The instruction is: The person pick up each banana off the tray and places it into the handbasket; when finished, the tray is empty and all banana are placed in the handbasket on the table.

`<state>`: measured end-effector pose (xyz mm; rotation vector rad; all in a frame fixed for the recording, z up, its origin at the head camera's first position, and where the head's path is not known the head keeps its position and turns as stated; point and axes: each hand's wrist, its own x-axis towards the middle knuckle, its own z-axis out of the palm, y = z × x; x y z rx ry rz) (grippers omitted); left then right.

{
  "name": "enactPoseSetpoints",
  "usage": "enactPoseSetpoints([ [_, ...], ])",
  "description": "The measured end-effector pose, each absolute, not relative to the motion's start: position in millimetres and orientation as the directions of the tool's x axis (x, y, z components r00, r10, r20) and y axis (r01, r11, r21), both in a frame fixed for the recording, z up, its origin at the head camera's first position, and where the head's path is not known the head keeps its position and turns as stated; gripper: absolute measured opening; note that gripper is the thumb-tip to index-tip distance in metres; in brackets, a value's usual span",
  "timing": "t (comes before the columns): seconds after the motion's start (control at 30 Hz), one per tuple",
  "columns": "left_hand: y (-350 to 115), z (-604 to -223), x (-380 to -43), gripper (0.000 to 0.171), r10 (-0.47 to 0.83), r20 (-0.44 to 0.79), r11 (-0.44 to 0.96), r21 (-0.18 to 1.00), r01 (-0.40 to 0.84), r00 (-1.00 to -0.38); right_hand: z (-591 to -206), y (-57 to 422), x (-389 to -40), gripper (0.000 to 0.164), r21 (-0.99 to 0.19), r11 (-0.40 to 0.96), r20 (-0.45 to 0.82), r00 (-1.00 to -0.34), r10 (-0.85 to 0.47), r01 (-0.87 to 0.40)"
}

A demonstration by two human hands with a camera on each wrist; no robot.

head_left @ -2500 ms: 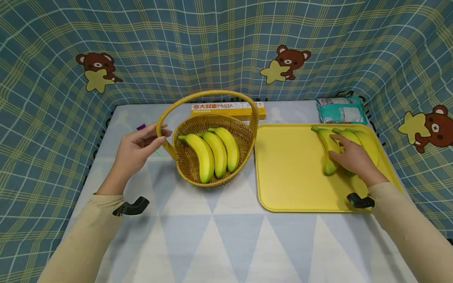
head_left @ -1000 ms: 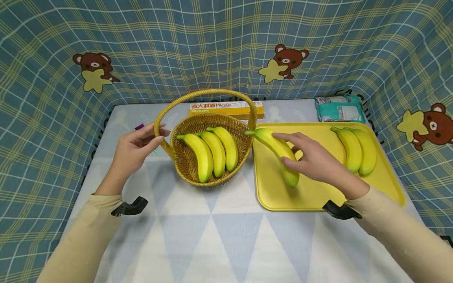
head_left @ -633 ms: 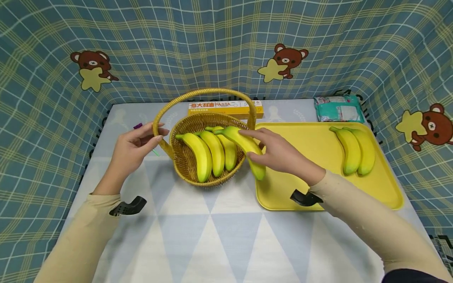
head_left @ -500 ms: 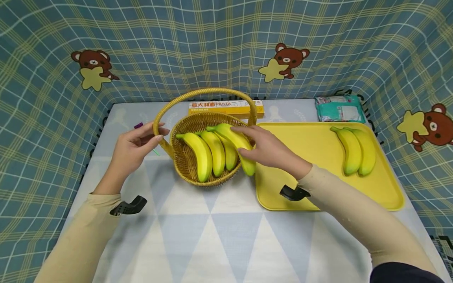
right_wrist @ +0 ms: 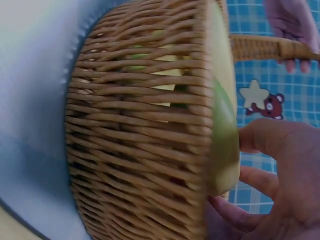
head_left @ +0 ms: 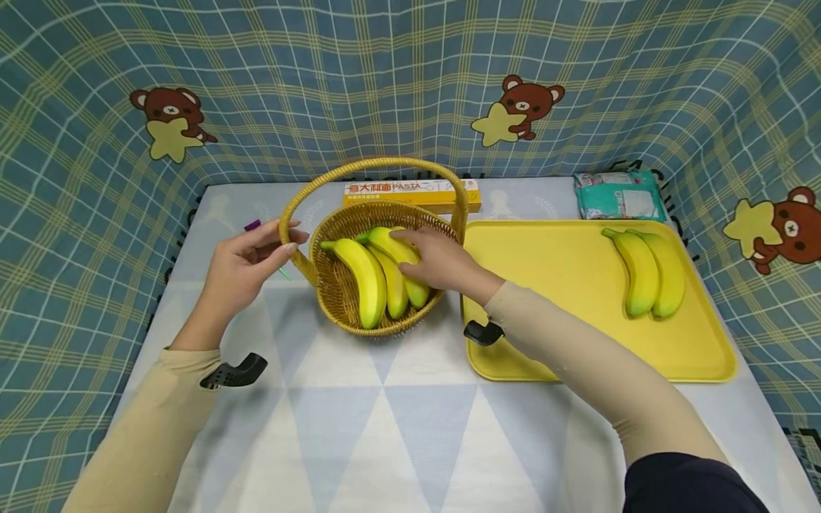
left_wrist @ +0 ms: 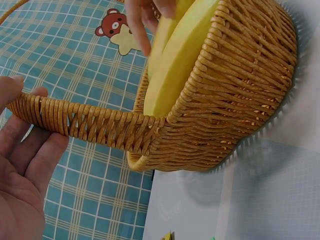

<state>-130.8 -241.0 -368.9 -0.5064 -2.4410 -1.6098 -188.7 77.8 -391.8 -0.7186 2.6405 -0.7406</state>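
My left hand [head_left: 240, 269] pinches the left side of the arched handle of a wicker basket [head_left: 333, 306]. The left wrist view shows that handle [left_wrist: 95, 122] between thumb and fingers. Inside the basket, curved yellow bananas with green stems lie side by side, the leftmost banana [head_left: 362, 281] in full sight. Reaching in over the right rim, my right hand [head_left: 442, 258] grips another banana [head_left: 389, 244] that lies against the others and partly covers them. In the right wrist view, thumb and fingers hold its greenish end [right_wrist: 226, 145] just above the woven rim.
On the right is a yellow tray [head_left: 532, 285] bearing two bananas [head_left: 641, 278]. Behind the basket lies a pasta box [head_left: 410, 192]; a teal packet [head_left: 621, 197] sits behind the tray. A small purple item [head_left: 253, 225] shows beyond my left hand. Checked cloth [head_left: 359, 85] surrounds the table.
My right hand took the leftmost banana from the tray, carried it left over the basket's rim and lowered it inside. My left hand has stayed on the handle.
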Motion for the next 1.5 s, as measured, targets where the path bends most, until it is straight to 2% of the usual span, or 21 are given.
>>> enactPoseSetpoints([
  [0.3, -238.1, -367.0, -131.8, 0.035, 0.187, 0.323, 0.347, 0.862, 0.37, -0.928, -399.9, 71.7, -182.7, 0.063, -0.555, 0.726, -0.145, -0.813, -0.564, -0.405],
  [0.67, -241.6, -369.0, -130.7, 0.035, 0.184, 0.328, 0.346, 0.861, 0.373, -0.927, -400.0, 108.5, -161.0, 0.047, -0.627, 0.634, 0.063, -0.841, -0.538, -0.453],
  [0.93, -240.0, -368.2, -129.8, 0.035, 0.183, 0.322, 0.342, 0.865, 0.367, -0.929, -398.0, 165.0, -143.9, 0.043, -0.621, 0.635, 0.154, -0.865, -0.477, -0.46],
  [1.13, -239.4, -368.8, -129.8, 0.035, 0.188, 0.321, 0.336, 0.867, 0.368, -0.928, -400.0, 214.9, -135.2, 0.044, -0.586, 0.722, 0.095, -0.916, -0.39, -0.368],
  [1.3, -239.0, -369.8, -130.6, 0.034, 0.187, 0.314, 0.344, 0.867, 0.362, -0.931, -403.3, 269.6, -131.3, 0.046, -0.512, 0.798, 0.099, -0.944, -0.313, -0.319],
  [1.5, -241.2, -369.6, -129.6, 0.035, 0.192, 0.311, 0.361, 0.86, 0.362, -0.931, -406.8, 336.1, -133.6, 0.051, -0.479, 0.859, 0.031, -0.982, -0.189, -0.18],
])
